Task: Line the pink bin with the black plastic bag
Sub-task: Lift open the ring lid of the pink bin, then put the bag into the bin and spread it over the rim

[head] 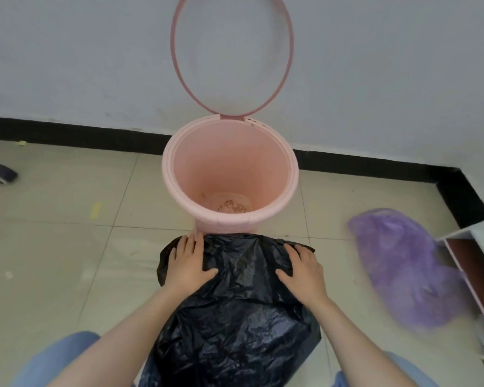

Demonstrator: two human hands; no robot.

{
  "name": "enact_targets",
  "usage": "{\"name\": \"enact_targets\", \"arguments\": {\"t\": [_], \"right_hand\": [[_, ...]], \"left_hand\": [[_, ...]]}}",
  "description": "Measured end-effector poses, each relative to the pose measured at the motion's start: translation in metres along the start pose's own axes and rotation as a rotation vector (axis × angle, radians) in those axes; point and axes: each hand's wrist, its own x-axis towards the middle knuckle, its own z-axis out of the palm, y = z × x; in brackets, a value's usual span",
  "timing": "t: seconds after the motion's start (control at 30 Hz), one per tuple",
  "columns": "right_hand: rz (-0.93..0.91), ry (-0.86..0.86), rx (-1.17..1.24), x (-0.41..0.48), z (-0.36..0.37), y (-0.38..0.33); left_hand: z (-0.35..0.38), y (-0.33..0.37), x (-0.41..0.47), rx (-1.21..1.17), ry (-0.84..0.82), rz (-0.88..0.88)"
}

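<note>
The pink bin (230, 219) stands on the tiled floor against the wall, its ring-shaped lid frame (176, 65) flipped up behind it. Its inside is bare, with some debris at the bottom. Just in front of the bin, the crumpled black plastic bag (241, 311) lies spread flat on the floor. My left hand (186, 265) rests palm down on the bag's upper left corner, fingers apart. On the upper right corner my right hand (303, 270) lies flat the same way. Neither hand grips the bag.
A purple plastic bag (403, 263) lies on the floor to the right, beside a white and brown cabinet (470, 263). A dark shoe (0, 171) sits at far left. A black skirting board (81, 135) runs along the wall. My knees in blue jeans frame the bottom.
</note>
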Motion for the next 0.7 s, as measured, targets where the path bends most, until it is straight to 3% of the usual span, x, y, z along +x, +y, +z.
{"name": "enact_targets", "arguments": {"t": [0.2, 0.53, 0.7], "right_hand": [[-0.054, -0.050, -0.069, 0.004, -0.001, -0.006], [-0.018, -0.082, -0.112, 0.010, 0.007, -0.013], [0.070, -0.053, 0.026, 0.007, 0.007, 0.001]], "left_hand": [[0.029, 0.001, 0.003, -0.140, -0.228, -0.006], [0.040, 0.021, -0.027, -0.222, -0.073, 0.013], [0.030, 0.024, -0.037, -0.487, -0.060, 0.066]]}}
